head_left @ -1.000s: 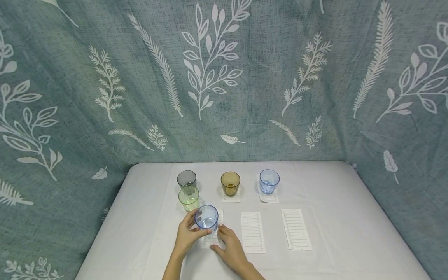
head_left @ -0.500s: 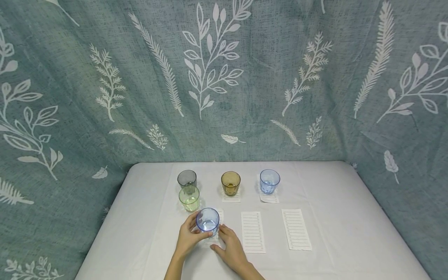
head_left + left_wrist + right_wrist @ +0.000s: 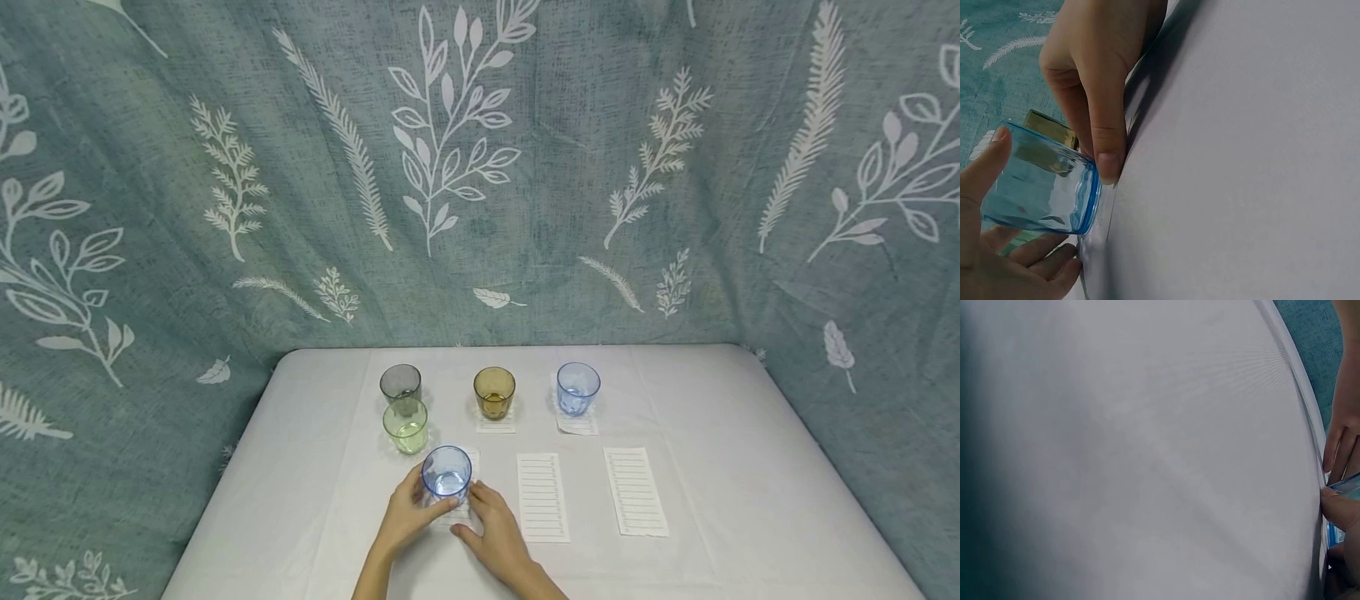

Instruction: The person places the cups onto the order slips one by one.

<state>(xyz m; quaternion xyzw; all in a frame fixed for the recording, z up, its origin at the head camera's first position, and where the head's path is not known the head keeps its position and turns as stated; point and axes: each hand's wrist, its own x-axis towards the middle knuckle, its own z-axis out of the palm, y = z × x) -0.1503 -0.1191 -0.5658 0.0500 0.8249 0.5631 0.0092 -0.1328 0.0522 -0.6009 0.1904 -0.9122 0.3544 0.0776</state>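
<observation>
My left hand (image 3: 407, 518) holds a clear blue drinking glass (image 3: 447, 475) that stands upright over a ruled paper strip (image 3: 474, 459). In the left wrist view its thumb (image 3: 988, 165) lies along the glass near the rim, with the other fingers round the far side. The base of the blue glass (image 3: 1088, 200) is right at the tabletop. Beside it, my right hand (image 3: 497, 533) rests with fingertips at the strip's right edge and thumb stretched out, holding no glass. Behind the blue glass stands a green glass (image 3: 407, 429), slightly to the left.
A grey glass (image 3: 400, 383) stands behind the green one. An amber glass (image 3: 494, 392) and another blue glass (image 3: 577, 389) stand on paper strips along the back. Two ruled strips, a middle one (image 3: 542, 498) and a right one (image 3: 636, 492), lie on the white table (image 3: 735, 467).
The held blue glass has come slightly down and to the right over the strip, my left hand moving with it. My right hand has stayed in place.
</observation>
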